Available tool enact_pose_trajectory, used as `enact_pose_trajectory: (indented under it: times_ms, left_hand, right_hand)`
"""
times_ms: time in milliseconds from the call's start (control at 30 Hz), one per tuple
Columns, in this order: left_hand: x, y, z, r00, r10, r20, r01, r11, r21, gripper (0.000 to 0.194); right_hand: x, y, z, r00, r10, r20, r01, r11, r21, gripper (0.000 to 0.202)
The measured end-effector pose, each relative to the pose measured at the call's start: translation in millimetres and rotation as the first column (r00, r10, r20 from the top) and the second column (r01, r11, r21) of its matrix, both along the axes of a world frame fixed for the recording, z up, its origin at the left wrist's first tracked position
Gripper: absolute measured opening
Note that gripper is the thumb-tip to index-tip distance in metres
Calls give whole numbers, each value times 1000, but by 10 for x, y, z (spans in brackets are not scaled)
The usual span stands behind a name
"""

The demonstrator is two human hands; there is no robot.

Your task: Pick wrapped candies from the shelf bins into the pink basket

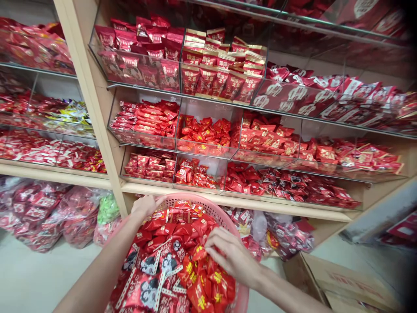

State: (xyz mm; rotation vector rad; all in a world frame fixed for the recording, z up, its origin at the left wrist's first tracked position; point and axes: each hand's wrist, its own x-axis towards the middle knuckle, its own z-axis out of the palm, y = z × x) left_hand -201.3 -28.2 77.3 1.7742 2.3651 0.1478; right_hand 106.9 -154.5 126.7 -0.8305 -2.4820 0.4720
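Observation:
A pink perforated plastic basket (224,216) full of small wrapped packets is in front of me. At its far left rim my left hand (145,205) is closed on the edge. My right hand (230,252) is over the right side of the basket, fingers curled and fingertips at a red packet with yellow lettering (199,252). More red packets with yellow lettering (198,292) lie below that hand. Packets printed with black-and-white cartoon figures (150,291) fill the left and front. Plain red packets (172,229) are heaped towards the back.
Beyond the basket a wooden shelf unit (110,174) carries clear bins (208,150) of red packets. Filled plastic bags (39,213) sit on the floor under it, left and right. An open cardboard box (345,278) stands at the lower right.

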Motion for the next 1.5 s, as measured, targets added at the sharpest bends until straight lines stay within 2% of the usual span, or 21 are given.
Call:
enact_pose_trajectory:
  times_ms: [133,267,367,467,600,733,833,900,967,1067,1233,1500]
  left_hand:
    - [-7,-2,-2,1000,3,-2,-3,1000,-3,87]
    - [-13,1,-10,1000,3,13,-3,1000,4,87]
    - [-16,1,-25,999,-1,35,0,1000,22,87]
    - [-23,-7,-44,999,7,49,-9,999,41,87]
    - [-37,-22,-51,999,-9,43,7,998,61,86]
    - [-48,-29,-48,998,-26,54,23,998,57,84]
    - [-58,-22,-68,998,-30,50,26,997,70,84]
    - [-68,-14,-92,998,-38,41,35,996,81,83]
    - [-79,-6,-114,999,-36,40,33,996,84,82]
    - [-90,3,-131,998,-25,56,20,996,90,82]
    - [-87,-2,-115,997,-41,62,35,995,90,83]
    - [-79,-5,-112,997,-46,62,40,995,87,81]
  right_hand:
    - [-31,-140,-111,981,18,194,-40,993,111,15]
    - [-27,-250,-158,956,47,290,-89,987,134,14]
    - [-48,-267,-59,955,92,281,-135,981,136,10]
    - [-111,-149,198,968,96,233,-139,974,176,16]
    - [-264,343,734,993,106,61,-120,932,342,22]
    - [-463,1157,1323,988,46,-145,33,866,498,19]
    - [-608,1755,1650,965,-169,-200,249,832,496,12]
    - [-698,2054,1767,905,-400,-143,423,820,385,10]
    - [-779,2258,1799,809,-585,-53,577,775,259,16]
    - [-859,2435,1739,723,-691,12,681,715,158,33]
    - [-863,2612,1610,715,-696,70,690,718,93,46]
    - [-866,2769,1557,742,-662,105,663,748,35,35]
